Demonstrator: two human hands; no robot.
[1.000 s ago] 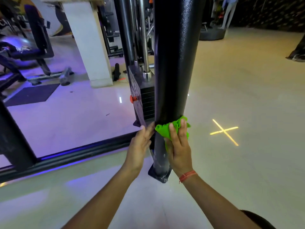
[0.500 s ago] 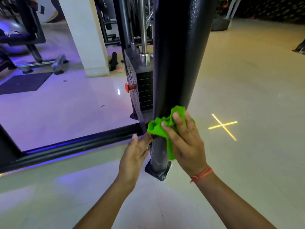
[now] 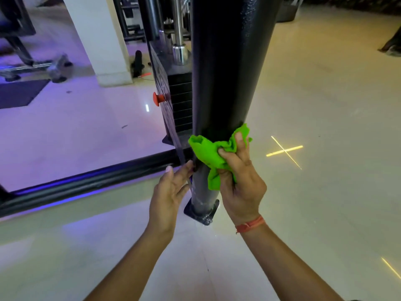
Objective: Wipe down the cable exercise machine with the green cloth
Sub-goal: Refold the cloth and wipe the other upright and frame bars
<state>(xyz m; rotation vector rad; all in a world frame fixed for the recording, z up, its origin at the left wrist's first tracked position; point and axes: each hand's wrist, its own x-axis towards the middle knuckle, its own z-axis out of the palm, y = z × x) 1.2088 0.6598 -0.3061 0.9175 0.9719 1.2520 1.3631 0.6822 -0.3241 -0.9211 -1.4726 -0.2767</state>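
Gym floor (image 3: 325,94); right hand (image 3: 240,181) presses green cloth (image 3: 208,153) against post (image 3: 227,72).

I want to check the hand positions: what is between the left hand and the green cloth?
In the head view, the lower part of the black post stands between the left hand and the green cloth, which the right hand holds.

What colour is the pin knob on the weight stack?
Red-orange. The knob sticks out of the black weight stack, clearest in the head view.
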